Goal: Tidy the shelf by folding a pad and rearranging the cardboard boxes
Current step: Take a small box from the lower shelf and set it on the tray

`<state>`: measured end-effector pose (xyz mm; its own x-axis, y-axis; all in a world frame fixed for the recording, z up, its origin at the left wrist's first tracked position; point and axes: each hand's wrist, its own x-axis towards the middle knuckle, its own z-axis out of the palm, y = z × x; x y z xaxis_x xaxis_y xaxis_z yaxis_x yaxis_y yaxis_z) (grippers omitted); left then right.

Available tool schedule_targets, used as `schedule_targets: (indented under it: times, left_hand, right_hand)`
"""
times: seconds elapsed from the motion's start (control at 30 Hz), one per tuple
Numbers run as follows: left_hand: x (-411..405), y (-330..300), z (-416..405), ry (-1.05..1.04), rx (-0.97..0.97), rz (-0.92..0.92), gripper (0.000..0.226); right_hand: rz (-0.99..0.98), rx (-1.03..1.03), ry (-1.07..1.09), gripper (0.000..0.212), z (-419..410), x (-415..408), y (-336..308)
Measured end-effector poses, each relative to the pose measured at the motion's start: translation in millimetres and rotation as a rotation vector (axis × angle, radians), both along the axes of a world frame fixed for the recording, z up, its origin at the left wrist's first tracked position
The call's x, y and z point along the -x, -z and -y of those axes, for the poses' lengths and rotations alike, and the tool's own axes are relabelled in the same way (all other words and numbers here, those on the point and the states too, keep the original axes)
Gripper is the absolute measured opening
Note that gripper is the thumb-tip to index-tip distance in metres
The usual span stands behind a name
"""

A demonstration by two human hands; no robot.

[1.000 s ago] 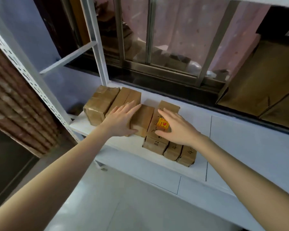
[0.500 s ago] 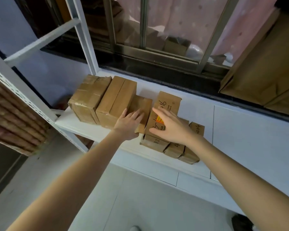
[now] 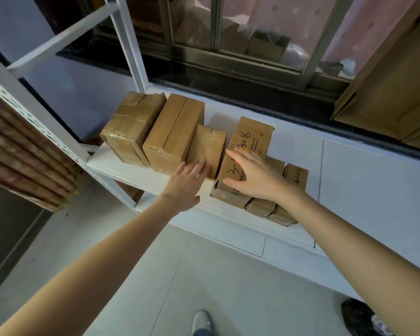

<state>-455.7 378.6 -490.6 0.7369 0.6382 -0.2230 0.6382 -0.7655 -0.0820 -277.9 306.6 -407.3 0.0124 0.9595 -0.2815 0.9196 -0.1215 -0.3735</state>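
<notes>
Single view, camera on my head, wide angle. Looks forward and steeply down along both my forearms to my fingers. My left hand (image 3: 185, 184) and right hand (image 3: 254, 177) sit mid-frame, near lens. White shelf (image 3: 121, 169) under fingers, window (image 3: 252, 44) beyond fingertips, floor (image 3: 228, 275) below wrists. No second view.

1. Seven cardboard boxes are counted on the shelf (image 3: 121, 167): three (image 3: 131, 127) (image 3: 174, 132) (image 3: 207, 150) at the left, four (image 3: 249, 144) (image 3: 275, 166) (image 3: 297, 175) (image 3: 228, 197) at the right.
2. Two hands are seen: left hand (image 3: 183, 184), right hand (image 3: 252, 177).
3. One shoe (image 3: 201, 322) is seen.
</notes>
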Motion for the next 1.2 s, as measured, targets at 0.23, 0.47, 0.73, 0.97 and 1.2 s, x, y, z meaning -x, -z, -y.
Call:
schedule_targets:
  times: [0.23, 0.47, 0.73, 0.97, 1.2]
  left_hand:
    - [21.8, 23.4, 34.9, -0.03, -0.061, 0.011, 0.096]
    - [33.5, 12.6, 44.5, -0.047, -0.14, 0.243, 0.048]
    - [8.7, -47.5, -14.2, -0.103, -0.103, 0.309, 0.093]
    - [16.9, -30.9, -14.4, -0.142, -0.117, 0.256, 0.065]
    - [40.7, -24.9, -3.5, -0.121, -0.091, 0.353, 0.094]
  right_hand:
    - [-0.02, -0.005, 0.012, 0.076, 1.3, 0.3, 1.9]
    - [-0.058, -0.049, -0.012, 0.079, -5.3, 11.7, 1.8]
    - [0.003, -0.076, -0.107, 0.077, -15.5, 31.7, 11.0]
    - [0.001, -0.121, -0.113, 0.053, -6.8, 32.5, 5.6]
    - [-0.005, -0.09, -0.054, 0.053, -2.4, 25.6, 6.3]
